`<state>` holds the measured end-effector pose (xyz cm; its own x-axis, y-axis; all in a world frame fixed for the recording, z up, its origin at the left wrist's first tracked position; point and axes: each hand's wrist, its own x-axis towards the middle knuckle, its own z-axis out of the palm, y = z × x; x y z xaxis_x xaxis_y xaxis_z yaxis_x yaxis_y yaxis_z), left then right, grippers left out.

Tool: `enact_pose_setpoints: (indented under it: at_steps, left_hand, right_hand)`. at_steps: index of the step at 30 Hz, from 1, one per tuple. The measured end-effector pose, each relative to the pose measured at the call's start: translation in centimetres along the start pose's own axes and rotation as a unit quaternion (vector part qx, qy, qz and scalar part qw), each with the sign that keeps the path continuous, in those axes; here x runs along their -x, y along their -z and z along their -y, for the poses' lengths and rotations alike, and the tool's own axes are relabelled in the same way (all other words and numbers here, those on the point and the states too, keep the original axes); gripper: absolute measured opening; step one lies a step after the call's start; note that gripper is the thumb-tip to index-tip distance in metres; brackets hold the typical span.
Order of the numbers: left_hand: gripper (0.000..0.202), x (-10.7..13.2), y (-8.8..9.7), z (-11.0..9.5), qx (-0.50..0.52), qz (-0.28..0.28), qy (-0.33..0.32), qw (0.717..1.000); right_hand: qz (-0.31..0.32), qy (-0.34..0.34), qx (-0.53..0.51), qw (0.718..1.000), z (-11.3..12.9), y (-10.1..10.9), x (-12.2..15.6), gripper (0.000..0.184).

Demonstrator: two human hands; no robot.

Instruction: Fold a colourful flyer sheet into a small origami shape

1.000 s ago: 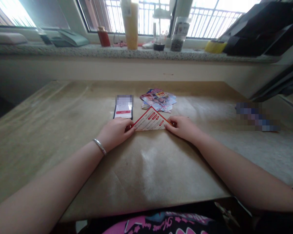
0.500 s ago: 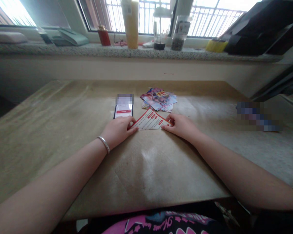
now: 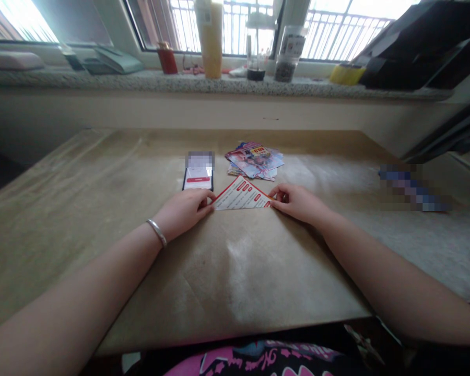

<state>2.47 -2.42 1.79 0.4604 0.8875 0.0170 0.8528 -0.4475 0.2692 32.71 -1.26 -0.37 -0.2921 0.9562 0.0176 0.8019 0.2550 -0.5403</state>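
Note:
A printed paper (image 3: 243,194), folded into a triangle with red edges and red labels, lies on the table with its long straight edge toward me. My left hand (image 3: 190,208) pinches its left corner between thumb and fingers. At the opposite corner, my right hand (image 3: 295,202) pinches the paper the same way. Just past the left hand lies a phone (image 3: 198,180) with a lit screen, its upper part blurred out. Beyond the paper's peak sits a loose pile of colourful printed papers (image 3: 254,161).
The beige table (image 3: 235,277) reaches back to a wall below a granite windowsill (image 3: 133,81). On the sill stand a tall yellow bottle (image 3: 211,42), a red bottle (image 3: 166,58) and clear containers (image 3: 290,55). A blurred-out bluish item (image 3: 413,189) rests at the right.
Both hands have slid outward, away from each other, to the tips of the paper's corners. The paper, phone and pile stay in nearly the same place.

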Motion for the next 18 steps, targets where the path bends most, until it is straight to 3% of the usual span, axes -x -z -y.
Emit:
enact_pose_setpoints:
  at_steps: [5,10,18]
  left_hand:
    - [0.027,0.1,-0.4,1.3,0.045,-0.02,-0.038,0.998]
    - [0.024,0.2,-0.3,1.3,0.09,-0.037,-0.058,0.994]
    - [0.022,0.6,0.2,1.0,0.069,-0.068,-0.102,0.99]
  right_hand:
    - [-0.003,0.01,-0.04,0.999,0.1,0.2,0.1,0.02]
    - [-0.015,0.019,-0.079,0.997,0.2,0.3,0.3,0.018]
    - [0.03,0.121,-0.111,0.986,0.1,1.0,0.4,0.018]
